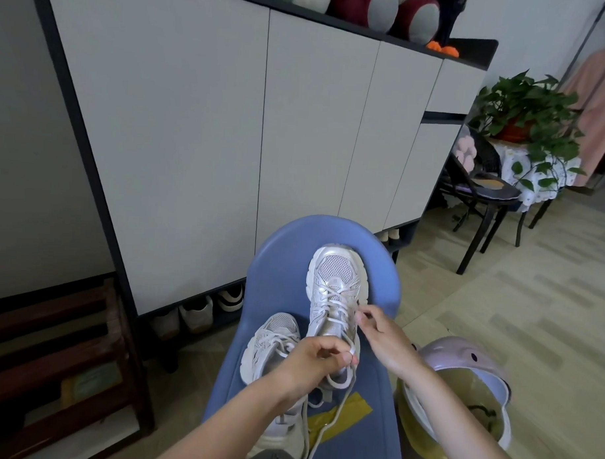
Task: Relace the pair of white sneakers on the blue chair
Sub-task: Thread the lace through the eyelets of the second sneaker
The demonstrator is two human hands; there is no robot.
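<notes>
Two white sneakers lie on the blue chair (286, 263), toes pointing away from me. The right sneaker (333, 282) sits further back, its laces crossed through several eyelets. The left sneaker (273, 341) lies nearer, partly hidden by my left arm. My left hand (313, 360) pinches a white lace (325, 426) over the right sneaker's tongue; the lace's loose end trails down over the seat. My right hand (383, 335) pinches the lace at the right sneaker's right-hand eyelets.
A pink bin (461, 365) with a yellow liner stands right of the chair. Yellow tape (353, 413) is stuck on the seat. A white cabinet (229, 123) rises behind, shoes under it. A black chair (480, 194) and potted plant (524, 110) stand far right; a wooden rack (49, 358) stands left.
</notes>
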